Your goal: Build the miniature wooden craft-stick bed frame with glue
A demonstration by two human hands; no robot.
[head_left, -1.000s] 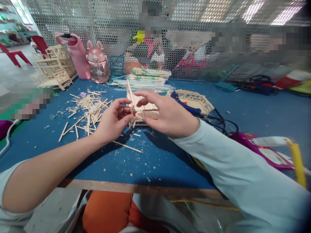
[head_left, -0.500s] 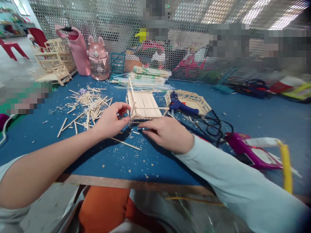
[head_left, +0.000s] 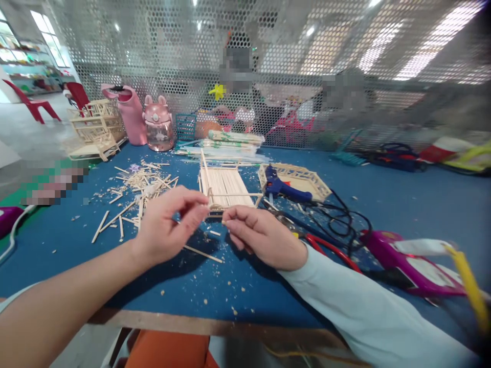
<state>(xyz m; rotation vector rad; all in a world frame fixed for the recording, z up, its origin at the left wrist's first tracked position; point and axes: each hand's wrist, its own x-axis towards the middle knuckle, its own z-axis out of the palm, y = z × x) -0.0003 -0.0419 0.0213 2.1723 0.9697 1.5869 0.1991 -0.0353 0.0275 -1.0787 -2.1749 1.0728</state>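
A small model frame of thin wooden sticks (head_left: 226, 186), with a slatted floor and thin rails, rests on the blue table in front of me. My left hand (head_left: 163, 225) is raised just before its near left corner, thumb and forefinger brought together; whatever is between them is too small to make out. To the right, my right hand (head_left: 266, 235) pinches a tiny piece of wooden stick (head_left: 224, 222) by the frame's near edge. A short stick bit (head_left: 215, 233) and a longer stick (head_left: 203, 253) lie on the table below the hands.
Loose cut sticks (head_left: 141, 191) are heaped at left. A blue glue gun (head_left: 286, 186) leans on a wooden tray (head_left: 312, 179); red-handled pliers (head_left: 333, 250) and a purple tool (head_left: 414, 260) lie right. Behind are stick packs (head_left: 233, 143), bottles (head_left: 159, 128) and a mesh screen (head_left: 291, 76).
Both hands have drawn back slightly from the model frame. My right hand has turned and now pinches the small stick piece up off the table. The head view has tilted up, uncovering the red-handled pliers.
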